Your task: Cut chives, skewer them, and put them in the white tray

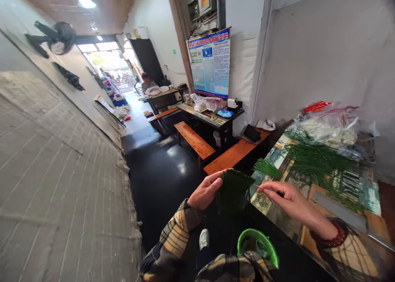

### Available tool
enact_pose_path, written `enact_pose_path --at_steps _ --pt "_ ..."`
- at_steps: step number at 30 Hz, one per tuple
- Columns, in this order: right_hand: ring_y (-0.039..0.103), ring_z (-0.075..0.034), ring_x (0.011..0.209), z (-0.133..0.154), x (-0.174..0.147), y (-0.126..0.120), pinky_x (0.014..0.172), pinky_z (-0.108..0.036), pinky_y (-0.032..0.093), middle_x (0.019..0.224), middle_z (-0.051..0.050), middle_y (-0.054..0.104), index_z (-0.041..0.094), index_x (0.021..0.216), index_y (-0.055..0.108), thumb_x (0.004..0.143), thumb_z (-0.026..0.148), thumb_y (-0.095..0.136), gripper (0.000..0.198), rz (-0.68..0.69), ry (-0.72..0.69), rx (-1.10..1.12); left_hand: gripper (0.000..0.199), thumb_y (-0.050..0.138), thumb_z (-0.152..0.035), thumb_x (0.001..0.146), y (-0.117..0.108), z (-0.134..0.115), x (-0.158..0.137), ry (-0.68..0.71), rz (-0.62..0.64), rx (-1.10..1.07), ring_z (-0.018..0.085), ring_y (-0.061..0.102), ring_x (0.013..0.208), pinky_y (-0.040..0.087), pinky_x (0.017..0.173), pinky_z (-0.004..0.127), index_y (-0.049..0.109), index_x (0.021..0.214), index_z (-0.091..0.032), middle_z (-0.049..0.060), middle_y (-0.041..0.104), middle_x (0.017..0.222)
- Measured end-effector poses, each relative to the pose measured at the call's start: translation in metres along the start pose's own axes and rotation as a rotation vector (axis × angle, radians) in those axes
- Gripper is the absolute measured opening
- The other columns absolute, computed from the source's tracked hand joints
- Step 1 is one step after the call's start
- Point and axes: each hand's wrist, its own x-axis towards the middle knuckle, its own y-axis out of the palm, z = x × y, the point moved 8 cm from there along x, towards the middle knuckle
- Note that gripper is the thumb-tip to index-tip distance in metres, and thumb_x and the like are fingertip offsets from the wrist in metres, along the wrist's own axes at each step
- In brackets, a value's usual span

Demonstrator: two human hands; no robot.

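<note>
My left hand (206, 190) grips a dense bunch of dark green chives (236, 187), its trimmed-looking ends turned up and the leaves hanging down. My right hand (285, 197) is just right of the bunch, thumb and fingertips pinched on a thin pale strand (255, 186). Beyond that hand, a smaller neat bundle of chives (267, 168) lies at the table's edge. A large loose heap of chives (317, 160) covers the table behind it. Below my hands stands a bright green bin (271, 247) with something like a plastic liner inside.
A cleaver (339, 210) lies on a wooden cutting board (319, 189) by my right forearm. Clear plastic bags (335, 128) sit behind the heap. Wooden benches (194, 140) and another table (200, 113) stand ahead. A brick wall (61, 171) runs along the left. A person (149, 82) sits farther back.
</note>
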Motion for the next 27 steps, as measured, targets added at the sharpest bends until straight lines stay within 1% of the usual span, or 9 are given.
enact_pose_path --at_steps 3,6,10,12,15,18,21,25,27 --pt "0.066 -0.019 0.080 0.009 0.030 0.020 0.075 -0.029 0.051 0.088 -0.004 0.073 0.021 0.090 0.071 0.091 0.045 0.043 0.037 -0.056 0.031 -0.041 0.045 0.057 -0.042 0.088 -0.043 -0.010 0.018 -0.049 0.009 0.110 0.026 0.063 0.107 0.043 0.101 0.039 0.061 0.125 -0.017 0.010 0.072 0.110" --pt "0.067 -0.018 0.086 0.021 0.054 0.047 0.078 -0.029 0.051 0.095 -0.004 0.073 0.023 0.095 0.069 0.093 0.042 0.042 0.033 -0.147 0.025 -0.119 0.044 0.055 -0.042 0.089 -0.081 -0.019 0.032 -0.088 0.045 0.179 0.026 0.063 0.107 0.043 0.102 0.040 0.062 0.124 -0.016 0.009 0.073 0.110" --pt "0.066 -0.020 0.091 0.032 0.075 0.090 0.080 -0.032 0.050 0.097 -0.008 0.072 0.020 0.097 0.067 0.096 0.035 0.039 0.032 -0.308 -0.007 -0.264 0.045 0.055 -0.042 0.089 -0.115 -0.017 0.043 -0.175 0.184 0.211 0.028 0.061 0.111 0.044 0.101 0.042 0.062 0.123 -0.015 0.011 0.071 0.113" --pt "0.065 -0.019 0.084 0.033 0.084 0.110 0.074 -0.030 0.049 0.088 -0.007 0.070 0.019 0.090 0.065 0.097 0.033 0.036 0.033 -0.350 0.017 -0.290 0.043 0.052 -0.042 0.090 -0.130 -0.014 0.047 -0.200 0.215 0.216 0.028 0.061 0.111 0.044 0.101 0.042 0.063 0.122 -0.015 0.011 0.070 0.117" --pt "0.062 -0.015 0.073 0.031 0.098 0.131 0.066 -0.026 0.046 0.076 -0.004 0.065 0.020 0.082 0.062 0.098 0.033 0.033 0.035 -0.352 0.078 -0.258 0.041 0.048 -0.041 0.092 -0.151 -0.009 0.054 -0.211 0.214 0.249 0.027 0.061 0.109 0.045 0.099 0.040 0.064 0.122 -0.017 0.011 0.067 0.122" --pt "0.060 -0.015 0.072 0.026 0.108 0.140 0.067 -0.026 0.044 0.075 -0.003 0.063 0.020 0.081 0.061 0.099 0.035 0.032 0.037 -0.342 0.158 -0.198 0.042 0.047 -0.041 0.092 -0.162 -0.005 0.064 -0.210 0.251 0.304 0.026 0.061 0.109 0.045 0.099 0.039 0.063 0.123 -0.017 0.011 0.067 0.123" --pt "0.060 -0.015 0.074 0.014 0.111 0.140 0.069 -0.026 0.043 0.077 -0.003 0.065 0.020 0.080 0.061 0.098 0.038 0.033 0.038 -0.369 0.235 -0.102 0.044 0.047 -0.042 0.092 -0.165 0.003 0.079 -0.223 0.316 0.320 0.026 0.060 0.110 0.044 0.100 0.039 0.061 0.125 -0.017 0.011 0.067 0.122" --pt "0.061 -0.015 0.075 -0.008 0.108 0.135 0.070 -0.025 0.042 0.077 -0.002 0.066 0.019 0.078 0.061 0.097 0.038 0.037 0.035 -0.423 0.330 -0.017 0.050 0.057 -0.042 0.087 -0.153 0.021 0.103 -0.287 0.451 0.272 0.025 0.063 0.105 0.047 0.096 0.039 0.054 0.131 -0.019 0.010 0.067 0.120" --pt "0.060 -0.014 0.073 -0.022 0.106 0.131 0.068 -0.025 0.041 0.075 -0.001 0.066 0.019 0.075 0.061 0.096 0.037 0.039 0.035 -0.450 0.383 0.010 0.049 0.060 -0.042 0.085 -0.144 0.032 0.118 -0.327 0.520 0.270 0.024 0.063 0.103 0.047 0.094 0.037 0.057 0.127 -0.018 0.010 0.068 0.117"
